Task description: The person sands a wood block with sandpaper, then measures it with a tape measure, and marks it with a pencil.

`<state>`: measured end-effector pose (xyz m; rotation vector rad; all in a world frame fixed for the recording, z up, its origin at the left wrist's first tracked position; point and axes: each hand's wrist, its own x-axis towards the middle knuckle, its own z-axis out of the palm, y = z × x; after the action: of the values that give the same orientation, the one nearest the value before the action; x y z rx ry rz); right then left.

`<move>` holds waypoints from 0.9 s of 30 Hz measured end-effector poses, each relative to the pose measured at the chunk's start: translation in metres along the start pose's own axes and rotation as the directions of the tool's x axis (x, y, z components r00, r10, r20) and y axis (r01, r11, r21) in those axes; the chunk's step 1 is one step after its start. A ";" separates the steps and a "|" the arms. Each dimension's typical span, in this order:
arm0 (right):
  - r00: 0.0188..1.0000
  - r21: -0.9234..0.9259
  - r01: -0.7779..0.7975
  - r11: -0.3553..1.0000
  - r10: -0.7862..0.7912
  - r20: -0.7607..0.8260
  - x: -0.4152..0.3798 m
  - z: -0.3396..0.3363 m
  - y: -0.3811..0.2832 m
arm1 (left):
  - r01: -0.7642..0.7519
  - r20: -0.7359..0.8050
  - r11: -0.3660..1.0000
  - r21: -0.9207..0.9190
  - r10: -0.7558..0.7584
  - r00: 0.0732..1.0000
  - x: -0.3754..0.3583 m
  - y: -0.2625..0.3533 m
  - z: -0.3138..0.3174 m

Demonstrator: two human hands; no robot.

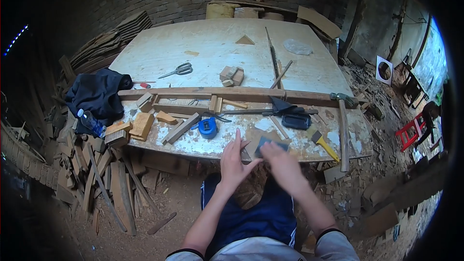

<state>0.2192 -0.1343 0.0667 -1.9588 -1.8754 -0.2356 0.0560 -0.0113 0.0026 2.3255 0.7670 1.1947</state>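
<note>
My left hand (234,159) is at the front edge of the workbench (183,151), its fingers spread and pointing up, with the thumb towards my other hand. My right hand (279,157) is blurred and presses on a small dark blue-grey sheet (263,144). Under that sheet lies a flat brown piece (251,148) at the bench edge, partly covered by the hands. Left of them stands a blue tape measure (208,128). A brush with a yellow handle (325,146) lies to the right.
A hammer (343,135) lies at the bench's right end. Wood blocks (142,125), scissors (178,70) and a long wooden beam (193,93) are on the bench. A dark cloth (99,94) and a bottle (91,122) are at left. Scrap wood (116,183) covers the floor there.
</note>
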 end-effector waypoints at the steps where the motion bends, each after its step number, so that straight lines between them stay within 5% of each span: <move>1: 0.991 0.070 0.060 0.996 -0.068 0.116 -0.001 -0.001 -0.008 | 0.006 0.012 1.000 -0.006 -0.005 1.000 0.000 -0.001 0.001; 4: 0.935 0.368 -0.131 0.921 -0.009 0.355 0.009 -0.014 0.016 | 0.005 0.002 1.000 -0.011 -0.005 1.000 0.001 0.002 -0.001; 5: 0.994 0.285 -0.024 0.958 -0.006 0.106 -0.001 0.010 0.037 | 0.006 0.004 1.000 -0.015 -0.006 1.000 -0.001 0.002 -0.001; 8: 0.992 -0.071 0.126 0.989 -0.127 0.000 -0.007 0.005 -0.008 | 0.010 -0.008 1.000 -0.020 -0.010 1.000 0.000 0.002 -0.001; 9: 0.977 0.124 0.205 0.971 -0.211 0.036 -0.009 0.008 -0.001 | 0.011 -0.004 1.000 -0.021 -0.011 1.000 -0.001 0.001 0.000; 12: 0.959 0.337 -0.202 0.920 0.116 0.260 0.015 -0.023 0.021 | 0.003 -0.009 1.000 -0.008 -0.003 1.000 0.001 0.004 -0.002; 14: 1.000 -0.026 -0.001 1.000 0.000 -0.024 0.000 0.005 0.008 | 0.002 -0.027 1.000 0.003 -0.002 1.000 0.003 0.003 0.000; 18: 0.983 0.356 0.067 0.932 -0.122 0.134 0.002 0.001 0.015 | 0.001 -0.018 1.000 0.000 -0.001 1.000 0.002 0.000 0.002; 19: 0.974 0.410 -0.114 0.905 0.021 0.225 0.009 -0.008 0.022 | 0.011 -0.018 1.000 -0.003 -0.011 1.000 0.001 0.002 0.000; 22: 0.999 0.062 0.027 0.998 -0.024 -0.047 0.000 0.010 -0.002 | 0.048 -0.012 0.999 -0.027 -0.048 0.999 -0.001 0.001 0.002; 23: 0.996 0.159 0.078 0.984 -0.084 0.027 -0.005 0.016 -0.006 | 0.051 -0.008 0.998 -0.023 -0.051 0.999 -0.001 0.000 0.002; 26: 0.974 0.466 -0.109 0.878 0.001 0.225 0.008 0.000 0.021 | 0.050 0.005 0.999 -0.014 -0.050 0.999 -0.001 0.000 0.003; 27: 0.993 0.259 -0.092 0.961 0.068 0.100 0.014 -0.005 0.021 | 0.049 -0.002 0.999 -0.010 -0.049 0.999 -0.001 0.000 0.004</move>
<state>0.2418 -0.1239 0.0734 -1.8829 -1.7732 0.1236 0.0585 -0.0121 -0.0002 2.2841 0.8129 1.1775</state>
